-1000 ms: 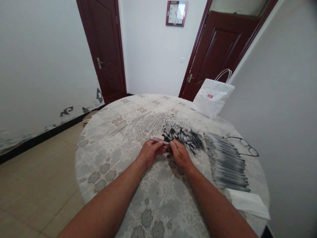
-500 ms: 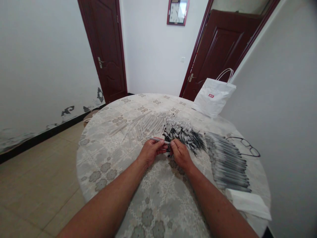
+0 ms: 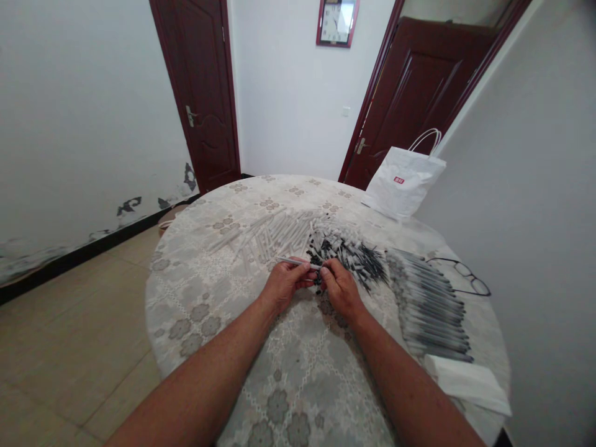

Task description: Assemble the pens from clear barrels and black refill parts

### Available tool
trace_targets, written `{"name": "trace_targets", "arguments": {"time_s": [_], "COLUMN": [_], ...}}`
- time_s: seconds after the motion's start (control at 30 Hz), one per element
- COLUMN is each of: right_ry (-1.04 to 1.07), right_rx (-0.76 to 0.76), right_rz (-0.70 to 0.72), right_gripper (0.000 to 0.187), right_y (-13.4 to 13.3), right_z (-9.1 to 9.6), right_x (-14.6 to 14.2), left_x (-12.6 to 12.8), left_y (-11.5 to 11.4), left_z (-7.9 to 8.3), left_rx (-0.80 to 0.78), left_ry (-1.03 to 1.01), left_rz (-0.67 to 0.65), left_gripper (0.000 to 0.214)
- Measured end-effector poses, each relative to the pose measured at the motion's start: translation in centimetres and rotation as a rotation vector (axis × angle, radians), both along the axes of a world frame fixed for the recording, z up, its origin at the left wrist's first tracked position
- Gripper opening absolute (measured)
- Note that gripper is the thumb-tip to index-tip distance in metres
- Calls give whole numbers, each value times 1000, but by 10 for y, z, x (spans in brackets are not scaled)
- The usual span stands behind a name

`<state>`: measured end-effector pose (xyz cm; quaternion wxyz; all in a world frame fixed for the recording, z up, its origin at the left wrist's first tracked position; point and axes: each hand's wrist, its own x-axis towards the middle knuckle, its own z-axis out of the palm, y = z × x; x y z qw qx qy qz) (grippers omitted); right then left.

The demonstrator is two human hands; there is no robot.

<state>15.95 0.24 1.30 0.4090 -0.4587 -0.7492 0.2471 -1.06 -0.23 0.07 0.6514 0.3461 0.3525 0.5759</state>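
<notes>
My left hand (image 3: 283, 284) is closed on a thin white pen barrel (image 3: 291, 261) that sticks out to the left. My right hand (image 3: 339, 287) meets it at the barrel's right end, fingers pinched on a small dark part that I cannot make out clearly. Both hands hover over the round table (image 3: 218, 298) with a patterned lace cloth. Just beyond them lie a spread of white pen barrels (image 3: 274, 234) and a heap of black pen parts (image 3: 351, 254). A row of finished grey pens (image 3: 431, 310) lies to the right.
A white paper bag (image 3: 403, 183) stands at the table's far right edge. Black-rimmed glasses (image 3: 460, 273) lie near the right wall. A white folded paper (image 3: 468, 380) sits at the near right. Two dark red doors and a wall clock are behind.
The hands stay together on the barrel with almost no movement. The view has shifted slightly.
</notes>
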Motion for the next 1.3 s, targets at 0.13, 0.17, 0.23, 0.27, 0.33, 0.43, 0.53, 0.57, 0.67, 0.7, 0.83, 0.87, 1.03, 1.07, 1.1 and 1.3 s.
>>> {"name": "trace_targets", "arguments": {"time_s": [0.13, 0.17, 0.23, 0.27, 0.33, 0.43, 0.53, 0.57, 0.67, 0.7, 0.83, 0.87, 1.03, 1.07, 1.1, 1.3], "right_ry": [-34, -42, -55, -57, -52, -29, 23, 47, 123, 154, 302, 328, 342, 316, 283, 310], "right_rx": [3, 6, 11, 11, 9, -5, -42, -59, -121, -152, -329, -375, -504, -487, -456, -328], "right_rz": [6, 2, -9, -11, -10, -4, -16, -23, -29, -26, -29, -35, 7, 25, 40, -23], "right_gripper": [27, 28, 30, 32, 34, 37, 42, 43, 47, 48, 48, 47, 44, 42, 39, 31], "right_y": [0, 0, -1, -1, -1, 0, 1, 2, 3, 3, 7, 8, 8, 6, 4, -3], "right_z": [1, 1, 1, 1, 0, 0, 0, 0, 1, 1, 1, 2, 10, 12, 15, 15], "right_x": [0, 0, 0, 0, 0, 0, 3, 4, 5, 5, 2, 1, 2, 4, 7, 38], "left_x": [1, 1, 0, 0, 0, 0, -1, -2, -4, -4, -5, -5, -4, -4, -3, -3], "left_y": [-1, -2, -1, -1, -1, -1, 0, 0, 2, 2, 3, 3, 3, 3, 2, -2], "left_z": [3, 3, 3, 2, 1, 1, 1, 1, 1, 1, 0, -1, -2, -2, -2, 6], "left_rx": [-12, -13, -11, -10, -10, -4, 0, 0, -4, -2, 38, 46, 51, 54, 59, 165], "left_ry": [13, 16, 22, 26, 31, 34, 18, 8, -13, -15, -27, -32, -23, -9, 12, 255], "left_rz": [1, 2, -1, -2, -3, -4, 27, 45, 75, 72, 35, 38, 78, 76, 72, 48], "left_gripper": [29, 29, 29, 29, 29, 29, 30, 31, 32, 33, 33, 33, 35, 35, 35, 26]}}
